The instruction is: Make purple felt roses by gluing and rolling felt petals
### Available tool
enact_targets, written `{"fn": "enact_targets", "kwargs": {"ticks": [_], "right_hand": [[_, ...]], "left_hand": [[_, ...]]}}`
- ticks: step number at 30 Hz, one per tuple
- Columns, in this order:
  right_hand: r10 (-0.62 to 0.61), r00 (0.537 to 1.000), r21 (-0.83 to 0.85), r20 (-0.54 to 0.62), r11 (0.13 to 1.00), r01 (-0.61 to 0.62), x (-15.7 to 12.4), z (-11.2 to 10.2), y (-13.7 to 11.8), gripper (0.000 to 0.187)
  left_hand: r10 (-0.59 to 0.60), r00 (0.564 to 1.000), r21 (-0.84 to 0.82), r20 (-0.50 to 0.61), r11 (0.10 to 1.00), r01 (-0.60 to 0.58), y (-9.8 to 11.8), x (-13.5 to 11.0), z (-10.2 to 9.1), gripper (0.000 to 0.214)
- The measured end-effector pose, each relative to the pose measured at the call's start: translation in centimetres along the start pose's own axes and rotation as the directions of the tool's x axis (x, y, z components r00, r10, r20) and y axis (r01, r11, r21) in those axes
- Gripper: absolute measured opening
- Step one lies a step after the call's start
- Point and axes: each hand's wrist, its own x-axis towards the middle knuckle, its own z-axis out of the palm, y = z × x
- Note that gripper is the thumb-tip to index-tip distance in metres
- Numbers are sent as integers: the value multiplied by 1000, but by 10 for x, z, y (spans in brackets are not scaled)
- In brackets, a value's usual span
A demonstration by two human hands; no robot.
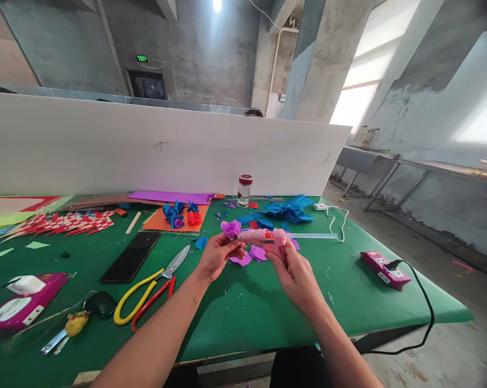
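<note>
My left hand (218,256) is closed on a purple paper flower (231,229), pinching it from below. My right hand (294,272) grips a pink hot glue gun (261,237), with a long clear glue stick (314,236) poking out of its back end. The gun's nozzle points left and sits right at the base of the flower; I cannot tell whether it touches. Loose purple paper petals (257,253) lie on the green table under my hands. One blue paper petal (201,242) rests just left of my left hand.
Scissors (170,269) and a black phone (130,257) lie to the left. Finished paper flowers (178,214) sit on orange paper. Blue crepe paper (292,210) and a glass jar (244,193) stand behind. Purple power strips (384,269) lie at the sides. A white board (166,145) closes the back.
</note>
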Motion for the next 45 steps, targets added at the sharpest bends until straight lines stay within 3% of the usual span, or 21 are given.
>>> {"fn": "enact_targets", "kwargs": {"ticks": [45], "right_hand": [[19, 1000, 44, -3, 999, -19, 0, 1, -3, 41]], "left_hand": [[0, 1000, 4, -7, 1000, 0, 2, -1, 2, 25]]}}
